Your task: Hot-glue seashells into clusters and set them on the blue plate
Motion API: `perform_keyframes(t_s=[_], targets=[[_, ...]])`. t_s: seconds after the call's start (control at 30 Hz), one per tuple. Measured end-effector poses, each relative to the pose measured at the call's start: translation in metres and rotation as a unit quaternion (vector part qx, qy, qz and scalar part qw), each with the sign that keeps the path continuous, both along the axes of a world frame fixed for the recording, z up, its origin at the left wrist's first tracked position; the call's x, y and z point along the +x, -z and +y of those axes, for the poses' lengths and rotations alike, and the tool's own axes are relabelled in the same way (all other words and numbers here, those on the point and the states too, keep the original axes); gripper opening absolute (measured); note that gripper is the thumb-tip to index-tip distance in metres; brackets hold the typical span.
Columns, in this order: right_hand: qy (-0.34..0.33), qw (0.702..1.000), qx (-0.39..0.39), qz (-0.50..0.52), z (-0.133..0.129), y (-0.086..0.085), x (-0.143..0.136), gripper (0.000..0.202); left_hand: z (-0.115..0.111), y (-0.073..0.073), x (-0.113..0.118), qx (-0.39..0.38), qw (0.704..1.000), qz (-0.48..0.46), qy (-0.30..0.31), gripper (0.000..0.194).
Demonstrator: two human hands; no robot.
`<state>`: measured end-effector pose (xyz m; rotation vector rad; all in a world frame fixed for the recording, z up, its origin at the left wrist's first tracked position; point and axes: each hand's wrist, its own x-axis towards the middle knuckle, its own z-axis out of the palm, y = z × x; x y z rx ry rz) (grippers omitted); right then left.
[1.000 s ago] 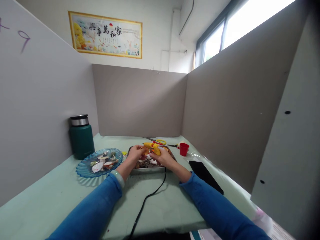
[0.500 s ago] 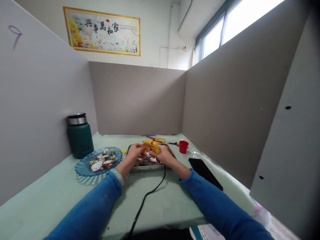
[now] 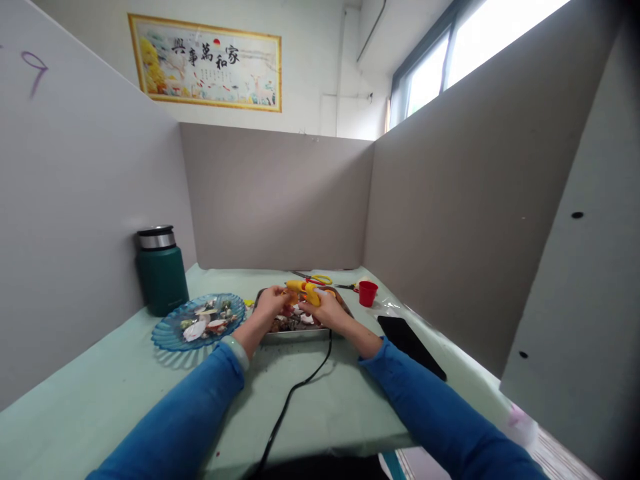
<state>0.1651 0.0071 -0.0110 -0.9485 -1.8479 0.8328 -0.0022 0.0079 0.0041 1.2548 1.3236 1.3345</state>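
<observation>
My right hand is wrapped around a yellow glue gun, its nozzle pointing left toward my other hand. A black cord runs from near that hand down to the table's front edge. My left hand is closed, fingertips pinched on a small orange-brown piece just under the nozzle; I cannot make out its kind. Both hands are above a shallow tray holding shells and dark bits, partly hidden by the hands.
Left of the tray is a blue fluted plate of shells, with a green flask behind it. Scissors lie beyond the tray. A red cup and a black phone are at the right. Grey partitions enclose the table.
The view has shifted very slightly. Both hands and the glue gun stay in nearly the same position.
</observation>
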Motion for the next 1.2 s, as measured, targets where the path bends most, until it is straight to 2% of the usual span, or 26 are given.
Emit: perform_keyframes(t_s=[0.4,0.83,1.03,1.2], targets=[[0.019,0.999,0.024,-0.035,-0.0013,-0.0033,0.0007,0.026,0.0018,0.0023,-0.0005,0.006,1.000,-0.002,-0.002,0.010],[0.005,0.999,-0.022,-0.026,0.0027,0.0012,0.0004,0.028,-0.0015,-0.0021,0.0003,-0.009,1.000,0.003,0.006,0.017],[0.007,0.999,-0.006,-0.033,0.0021,0.0007,0.0003,0.024,-0.0007,-0.0014,0.0005,-0.012,1.000,-0.001,0.000,0.014],[0.021,0.999,0.010,0.023,-0.0026,-0.0023,0.0002,0.028,-0.0031,-0.0015,-0.0005,-0.005,0.999,-0.034,0.001,0.016]])
